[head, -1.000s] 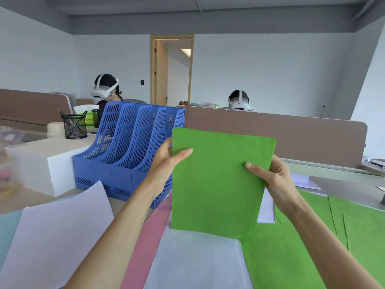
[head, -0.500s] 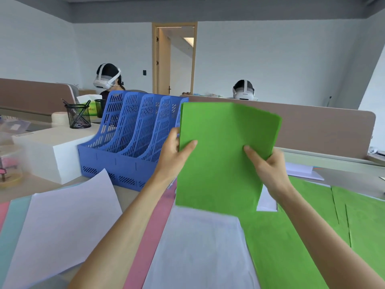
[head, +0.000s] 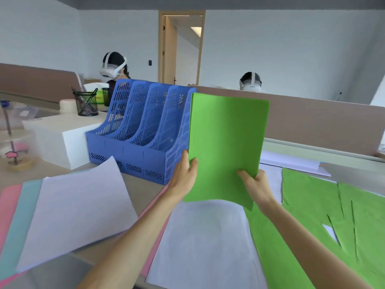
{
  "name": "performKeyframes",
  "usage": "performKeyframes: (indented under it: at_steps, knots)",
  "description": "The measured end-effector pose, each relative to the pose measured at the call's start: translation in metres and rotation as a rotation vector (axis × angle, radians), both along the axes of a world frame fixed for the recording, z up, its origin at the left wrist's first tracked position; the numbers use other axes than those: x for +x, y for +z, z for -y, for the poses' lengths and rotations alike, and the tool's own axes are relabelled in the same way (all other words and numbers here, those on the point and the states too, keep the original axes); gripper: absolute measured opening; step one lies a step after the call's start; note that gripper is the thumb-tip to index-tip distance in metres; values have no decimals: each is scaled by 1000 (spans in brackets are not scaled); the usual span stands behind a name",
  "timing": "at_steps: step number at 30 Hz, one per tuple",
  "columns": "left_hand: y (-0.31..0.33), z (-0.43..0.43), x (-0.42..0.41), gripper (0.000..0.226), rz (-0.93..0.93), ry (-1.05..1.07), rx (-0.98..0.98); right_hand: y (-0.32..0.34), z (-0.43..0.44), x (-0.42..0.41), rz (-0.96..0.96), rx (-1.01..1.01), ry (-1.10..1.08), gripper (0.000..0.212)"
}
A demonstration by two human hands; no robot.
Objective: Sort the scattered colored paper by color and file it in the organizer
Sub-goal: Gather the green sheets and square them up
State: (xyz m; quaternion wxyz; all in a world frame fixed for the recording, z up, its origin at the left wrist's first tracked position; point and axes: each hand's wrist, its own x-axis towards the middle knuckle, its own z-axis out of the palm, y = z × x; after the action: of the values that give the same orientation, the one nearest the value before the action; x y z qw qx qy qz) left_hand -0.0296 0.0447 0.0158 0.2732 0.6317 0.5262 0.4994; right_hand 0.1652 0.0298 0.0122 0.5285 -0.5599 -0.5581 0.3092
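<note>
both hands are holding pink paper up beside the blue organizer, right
Not quite: the paper held up by the left hand and right hand is green, not pink; the head view shows it, beside the blue organizer.

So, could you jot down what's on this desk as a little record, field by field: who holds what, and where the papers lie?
Held: green paper stack, upright, lifted off the desk
Left hand: grips the stack's lower left edge
Right hand: grips its lower right corner
Organizer: blue file organizer, just left of the stack; no paper shows in its slots
Desk, right: loose green sheets
Desk, left: white sheet over a teal sheet and a pink sheet
Left of organizer: white box, mesh pen cup
</note>
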Motion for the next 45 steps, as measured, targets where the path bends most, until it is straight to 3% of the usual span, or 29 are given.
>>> performKeyframes:
  at_steps: [5,10,14,17,21,26,34,39,45]
  knots:
    - [17,15,-61,31,40,165,92,24,-14,-61,-34,12,70,20]
    - [11,44,-145,19,-15,302,-2,20,-20,-141,112,0,165,38]
    - [-4,72,-208,27,-113,395,-157,5,-22,-200,209,-30,272,38]
    - [-20,86,-242,38,-166,439,-271,-9,-19,-237,320,-112,338,27]
    - [-38,95,-271,33,-213,460,-369,-27,-21,-266,436,-202,388,31]
    - [-49,101,-290,35,-287,452,-422,-33,-21,-281,517,-304,451,42]
    - [-53,110,-298,33,-695,547,-423,-37,-22,-282,566,-363,421,58]
    - [-49,111,-292,31,-840,638,-361,-36,-25,-263,606,-320,347,63]
    - [-35,90,-234,34,-698,452,-118,-26,-19,-225,524,-104,267,49]
